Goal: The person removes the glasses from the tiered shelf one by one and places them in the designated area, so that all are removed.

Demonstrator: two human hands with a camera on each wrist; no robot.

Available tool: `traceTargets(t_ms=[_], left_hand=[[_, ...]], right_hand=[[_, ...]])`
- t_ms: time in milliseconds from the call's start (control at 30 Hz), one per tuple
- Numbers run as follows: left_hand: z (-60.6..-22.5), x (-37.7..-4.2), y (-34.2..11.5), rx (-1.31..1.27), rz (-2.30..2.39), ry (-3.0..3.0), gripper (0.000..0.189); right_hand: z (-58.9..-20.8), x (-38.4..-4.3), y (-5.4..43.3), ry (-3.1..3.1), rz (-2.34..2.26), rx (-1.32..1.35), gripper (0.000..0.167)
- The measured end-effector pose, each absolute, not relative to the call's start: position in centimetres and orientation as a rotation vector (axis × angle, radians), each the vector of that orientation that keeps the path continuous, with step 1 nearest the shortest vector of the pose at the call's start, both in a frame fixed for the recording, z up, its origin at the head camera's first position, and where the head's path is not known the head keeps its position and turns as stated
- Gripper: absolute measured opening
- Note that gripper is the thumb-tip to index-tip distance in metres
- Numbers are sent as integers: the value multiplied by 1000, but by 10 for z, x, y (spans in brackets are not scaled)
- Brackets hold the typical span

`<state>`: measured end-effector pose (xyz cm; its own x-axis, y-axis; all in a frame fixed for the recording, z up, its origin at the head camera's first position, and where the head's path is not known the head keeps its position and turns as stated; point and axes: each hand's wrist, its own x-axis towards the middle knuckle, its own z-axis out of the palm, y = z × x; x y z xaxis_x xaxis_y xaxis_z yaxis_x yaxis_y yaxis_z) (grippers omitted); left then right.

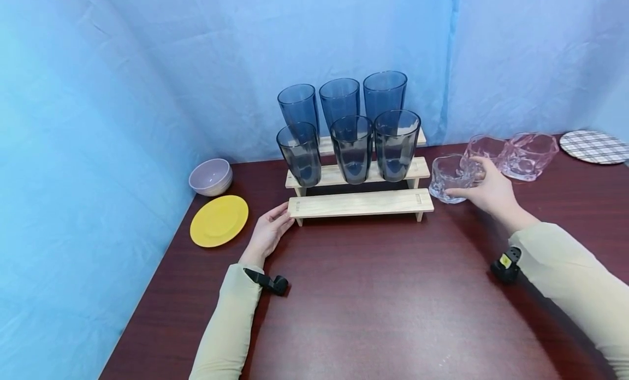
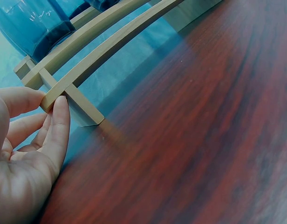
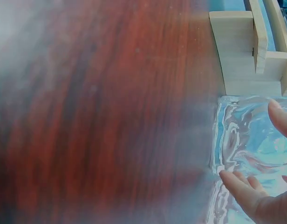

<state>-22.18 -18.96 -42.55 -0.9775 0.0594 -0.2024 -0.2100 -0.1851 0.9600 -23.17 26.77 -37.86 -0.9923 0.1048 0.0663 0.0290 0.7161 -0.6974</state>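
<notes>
My left hand [image 1: 267, 232] pinches the left end of the lowest step of a pale wooden three-step rack [image 1: 361, 203], thumb and fingertips on its corner in the left wrist view. My right hand [image 1: 491, 191] holds a clear, wavy-sided glass [image 1: 446, 175] just right of the rack, thumb on its near side and index finger by its far right rim. In the right wrist view, thumb and fingers lie across the glass [image 3: 255, 144]; the hand is partly cut off. The glass appears upright on the table.
Several tall blue-grey tumblers [image 1: 351, 150] stand on the rack's upper two steps. Two pink-tinted glasses [image 1: 530, 156] stand behind my right hand, beside a checked round mat [image 1: 597, 147]. At left are a lilac bowl [image 1: 211, 178] and a yellow plate [image 1: 219, 221]. Blue cloth [image 1: 221, 58] hangs behind.
</notes>
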Motion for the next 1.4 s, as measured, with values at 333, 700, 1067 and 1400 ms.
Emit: traceTargets(t_ms=[333, 700, 1067, 1400], left_hand=[[-425, -220, -190, -178, 2272, 1893, 48], [-425, -221, -190, -180, 2277, 1894, 48], [-427, -222, -190, -170, 2283, 1886, 47], [-427, -221, -190, -189, 2287, 1883, 47]], right_hand=[[-382, -245, 257, -2736, 1101, -124, 91], [-380, -254, 250, -2670, 1110, -145, 86], [-378, -257, 248, -2670, 1072, -178, 85], [-379, -259, 248, -2644, 1059, -165, 82]])
